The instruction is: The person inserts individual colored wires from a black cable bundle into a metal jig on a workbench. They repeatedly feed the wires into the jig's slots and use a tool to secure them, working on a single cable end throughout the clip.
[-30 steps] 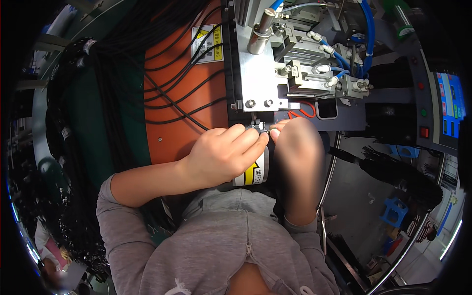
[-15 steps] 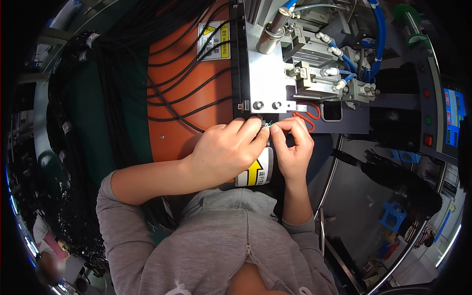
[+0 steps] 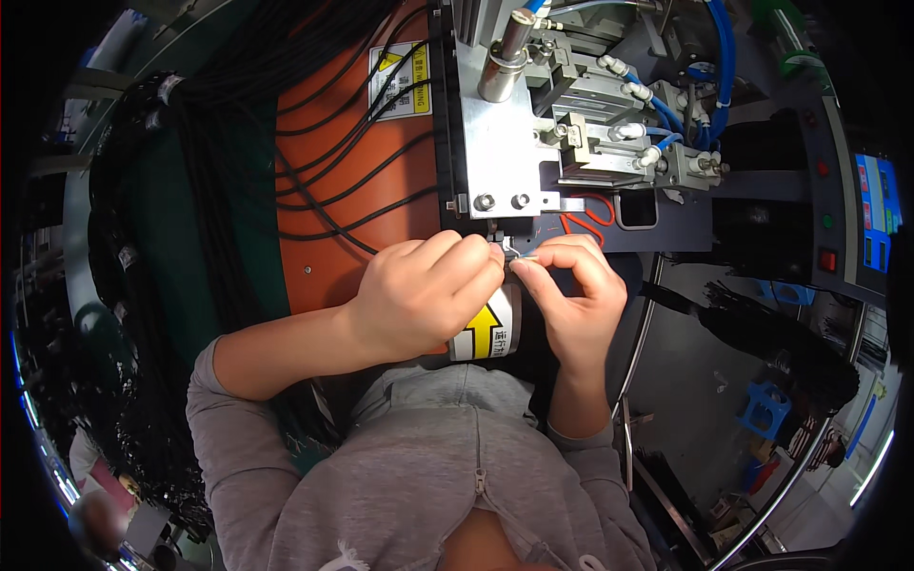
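Note:
My left hand [image 3: 424, 293] is closed, its fingertips pinched at the front edge of the machine, beneath a silver metal plate [image 3: 497, 157]. Fine pale wires [image 3: 514, 253] poke out between my two hands. The thumb and forefinger of my right hand [image 3: 581, 303] are pressed together on the ends of these wires. Whatever else the left fingers grip is hidden by the hand. A black cable [image 3: 328, 224] runs over the orange surface toward my left hand.
Red-handled scissors [image 3: 595, 224] lie right of the plate, beside a dark rectangular recess [image 3: 636, 209]. Pneumatic cylinders [image 3: 605, 157] with blue hoses [image 3: 725, 86] stand behind. Black cables [image 3: 214, 105] hang in bundles at left. A control panel [image 3: 871, 214] stands far right.
My right hand has shifted slightly right and turned, its fingertips drawn a little lower along the wires. The left hand has moved slightly left with the whole view and stays closed.

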A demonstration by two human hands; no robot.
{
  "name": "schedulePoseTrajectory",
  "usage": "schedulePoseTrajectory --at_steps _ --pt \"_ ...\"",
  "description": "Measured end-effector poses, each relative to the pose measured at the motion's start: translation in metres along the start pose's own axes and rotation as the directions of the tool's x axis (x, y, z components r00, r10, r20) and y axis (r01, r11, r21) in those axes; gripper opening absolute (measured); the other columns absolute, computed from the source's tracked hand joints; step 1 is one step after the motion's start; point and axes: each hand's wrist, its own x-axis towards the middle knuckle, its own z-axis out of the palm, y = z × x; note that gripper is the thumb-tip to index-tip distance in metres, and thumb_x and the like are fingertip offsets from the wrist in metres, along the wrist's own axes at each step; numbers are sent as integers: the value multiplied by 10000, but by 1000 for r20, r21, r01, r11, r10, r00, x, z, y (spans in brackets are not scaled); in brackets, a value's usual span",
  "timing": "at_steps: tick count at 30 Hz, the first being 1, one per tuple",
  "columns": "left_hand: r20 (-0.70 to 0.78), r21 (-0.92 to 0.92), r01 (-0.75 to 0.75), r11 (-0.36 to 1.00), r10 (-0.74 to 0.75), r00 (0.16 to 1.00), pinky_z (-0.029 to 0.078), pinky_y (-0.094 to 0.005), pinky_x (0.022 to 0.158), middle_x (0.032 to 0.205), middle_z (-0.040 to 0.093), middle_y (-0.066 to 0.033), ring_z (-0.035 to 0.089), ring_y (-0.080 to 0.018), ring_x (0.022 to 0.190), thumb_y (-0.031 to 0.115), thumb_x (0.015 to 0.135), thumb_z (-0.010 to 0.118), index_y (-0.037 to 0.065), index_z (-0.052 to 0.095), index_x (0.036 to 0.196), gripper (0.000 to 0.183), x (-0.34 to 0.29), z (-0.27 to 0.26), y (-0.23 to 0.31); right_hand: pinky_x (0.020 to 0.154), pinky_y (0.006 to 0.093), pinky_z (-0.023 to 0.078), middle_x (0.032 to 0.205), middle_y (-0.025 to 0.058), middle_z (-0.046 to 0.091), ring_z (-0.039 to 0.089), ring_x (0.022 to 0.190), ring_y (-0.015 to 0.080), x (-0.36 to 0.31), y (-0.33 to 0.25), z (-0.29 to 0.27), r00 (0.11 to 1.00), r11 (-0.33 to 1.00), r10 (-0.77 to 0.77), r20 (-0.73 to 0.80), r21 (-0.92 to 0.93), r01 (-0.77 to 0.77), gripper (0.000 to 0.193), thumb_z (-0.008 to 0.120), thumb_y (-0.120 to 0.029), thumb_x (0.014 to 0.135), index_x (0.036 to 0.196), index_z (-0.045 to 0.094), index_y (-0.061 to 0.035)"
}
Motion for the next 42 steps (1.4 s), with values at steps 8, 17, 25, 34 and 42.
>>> schedulePoseTrajectory --at_steps 8,17,25,34,42 --pt "-41 -47 -33 998 31 999 369 -246 417 666 464 -15 495 -114 531 78 712 646 -8 659 932 237 0 6 2 652 212 450 812 61 639 577 751 76 2 5 -14 906 805 361 222 417 -423 71 702 -14 805 839 660 33" --pt "-19 -10 -13 1000 13 1000 363 -231 416 665 444 -2 493 -101 544 95 690 626 2 664 991 318 -3 9 1 656 293 478 777 115 656 611 711 211 -1 3 2 995 970 -99 -13 -224 94 61 694 -3 774 826 666 13" --pt "125 97 3 995 -15 992 376 -214 448 719 462 22 464 -93 566 113 702 620 73 681 1026 331 -4 11 3 652 346 446 751 100 604 555 714 270 4 11 8 996 956 -65 61 -281 80 35 653 -13 781 781 619 -8" --pt "125 120 44 992 -59 990 382 -216 449 719 452 7 471 -93 561 113 719 629 72 686 1010 300 -2 9 7 630 339 430 719 88 574 526 681 256 1 17 16 991 964 -130 -2 -234 126 64 642 12 745 739 589 -24" --pt "30 103 1 995 -4 1000 446 -218 478 705 461 -3 527 -102 602 93 701 635 39 634 850 158 0 17 0 616 268 411 709 70 558 518 662 126 -8 41 16 927 898 366 78 232 -374 52 594 -6 789 767 564 30"
